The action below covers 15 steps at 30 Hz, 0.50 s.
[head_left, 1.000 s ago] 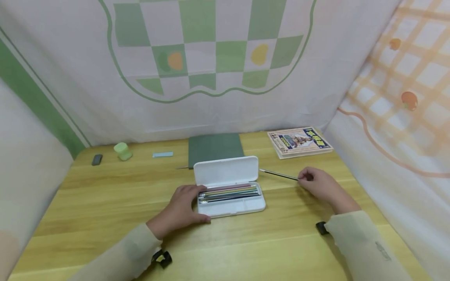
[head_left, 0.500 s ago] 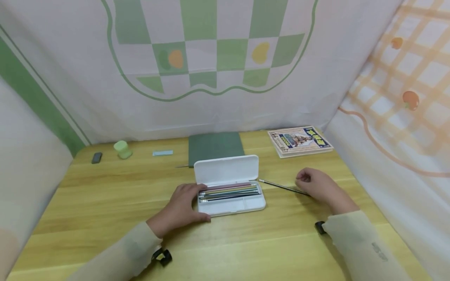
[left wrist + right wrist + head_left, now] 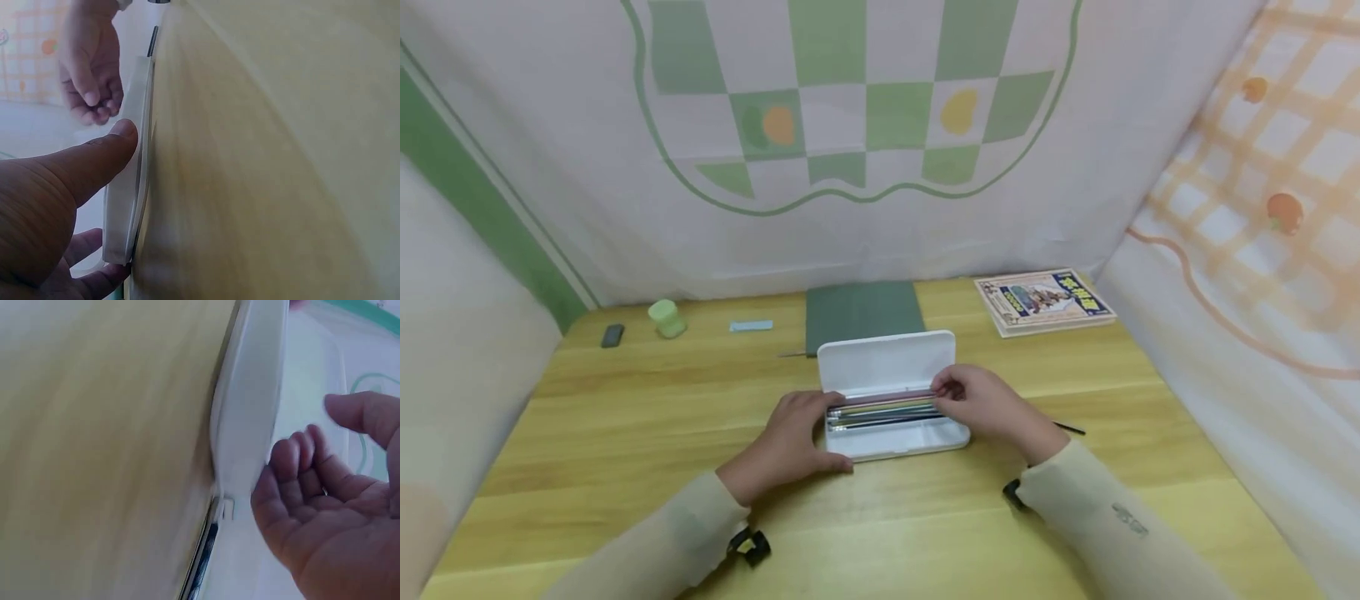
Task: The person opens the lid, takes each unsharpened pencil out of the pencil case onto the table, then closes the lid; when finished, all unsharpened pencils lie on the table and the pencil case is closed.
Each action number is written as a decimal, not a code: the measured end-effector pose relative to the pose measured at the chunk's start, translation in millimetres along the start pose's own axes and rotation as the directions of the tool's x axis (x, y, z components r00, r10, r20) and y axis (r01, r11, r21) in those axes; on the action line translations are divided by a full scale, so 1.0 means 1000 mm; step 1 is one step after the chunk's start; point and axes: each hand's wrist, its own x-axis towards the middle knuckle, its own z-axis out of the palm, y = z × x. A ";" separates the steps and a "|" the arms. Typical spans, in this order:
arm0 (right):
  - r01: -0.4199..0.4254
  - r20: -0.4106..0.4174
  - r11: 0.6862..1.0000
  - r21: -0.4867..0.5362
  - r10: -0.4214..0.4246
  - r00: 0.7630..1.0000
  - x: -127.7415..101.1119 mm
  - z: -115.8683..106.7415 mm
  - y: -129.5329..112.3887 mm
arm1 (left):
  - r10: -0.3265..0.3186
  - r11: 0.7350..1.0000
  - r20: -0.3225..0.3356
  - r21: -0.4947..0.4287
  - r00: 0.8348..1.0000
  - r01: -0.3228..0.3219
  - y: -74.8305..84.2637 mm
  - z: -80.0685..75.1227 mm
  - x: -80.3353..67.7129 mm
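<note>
An open white pencil case (image 3: 886, 363) with its lid raised holds several pencils (image 3: 887, 409) lying lengthwise. My left hand (image 3: 792, 433) grips its left end, the thumb (image 3: 103, 159) on the front wall and fingers around the far side. Over the case's right end is my right hand (image 3: 988, 406), fingertips at the ends of the pencils. The right wrist view shows that hand's fingers (image 3: 287, 459) loosely curled and the thumb apart, with nothing held. A dark pencil (image 3: 1070, 428) lies on the table to the right, mostly hidden by the right hand and wrist.
Behind the case lies a dark green notebook (image 3: 863, 310). A book with a printed cover (image 3: 1045, 302) is at the back right. Along the back left are a pale blue strip (image 3: 751, 326), a light green object (image 3: 667, 318) and a small dark grey block (image 3: 612, 336).
My right hand has let go of the dark pencil, leaving it on the table, and has moved left to the case's right end. The left hand keeps its grip on the case.
</note>
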 end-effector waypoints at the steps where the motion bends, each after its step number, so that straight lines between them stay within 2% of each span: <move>1: -0.002 0.007 1.000 -0.015 0.002 1.000 0.003 0.003 -0.002 | 0.001 1.000 0.002 -0.004 1.000 -0.001 0.000 0.000 0.000; 7: 0.019 0.045 0.996 -0.087 -0.015 0.999 0.013 0.011 -0.010 | -0.010 1.000 -0.002 -0.007 1.000 0.010 0.001 0.000 0.000; 15: 0.024 0.115 0.995 -0.095 -0.012 0.993 0.018 0.019 -0.013 | -0.009 1.000 -0.009 0.003 1.000 0.009 0.002 0.000 -0.001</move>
